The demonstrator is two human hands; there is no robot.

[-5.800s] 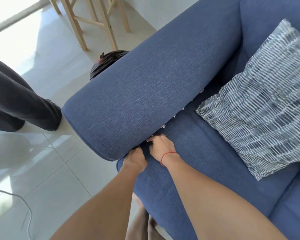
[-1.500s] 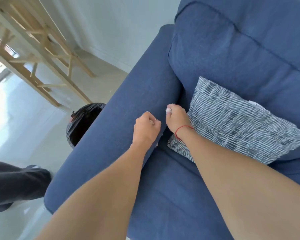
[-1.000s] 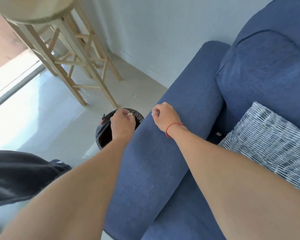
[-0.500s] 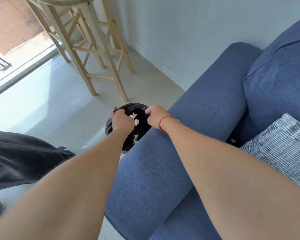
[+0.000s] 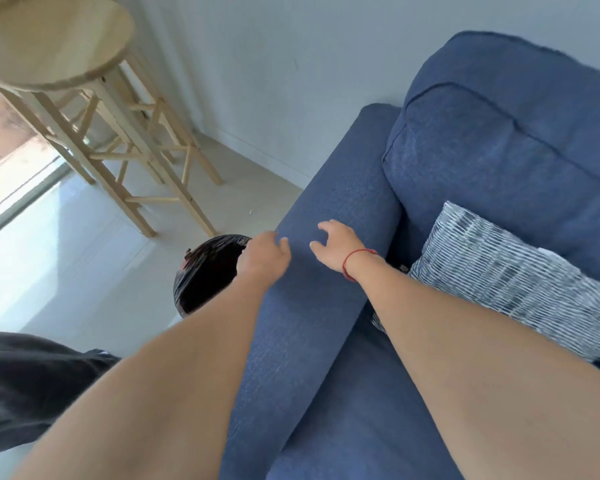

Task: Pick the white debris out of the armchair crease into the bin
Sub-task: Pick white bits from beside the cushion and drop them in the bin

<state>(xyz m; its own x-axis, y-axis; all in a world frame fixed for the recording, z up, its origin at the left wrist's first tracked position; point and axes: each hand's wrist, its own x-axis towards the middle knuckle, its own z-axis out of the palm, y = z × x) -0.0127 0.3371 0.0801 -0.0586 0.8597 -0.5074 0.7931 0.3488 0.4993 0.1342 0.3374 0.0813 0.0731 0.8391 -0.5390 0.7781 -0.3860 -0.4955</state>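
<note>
The blue armchair's armrest (image 5: 312, 306) runs up the middle of the view. Both of my hands hover over its top. My left hand (image 5: 262, 254) is at the armrest's left edge, fingers loosely apart, holding nothing. My right hand (image 5: 336, 242), with a red string on the wrist, has its fingers spread and curled, empty. The bin (image 5: 205, 271), lined with a black bag, stands on the floor just left of the armrest, partly behind my left hand. A small white bit of debris (image 5: 403, 268) shows in the dark crease between armrest and patterned cushion (image 5: 506, 271).
A pale wooden stool (image 5: 84, 109) stands on the tiled floor at the upper left, near the wall. A small white speck (image 5: 250, 212) lies on the floor behind the bin. Another person's dark trouser leg (image 5: 25, 382) is at the lower left.
Both hands were closed over the bin half a second ago; they have since let the white bits fall, opened, and moved right, back over the armrest.
</note>
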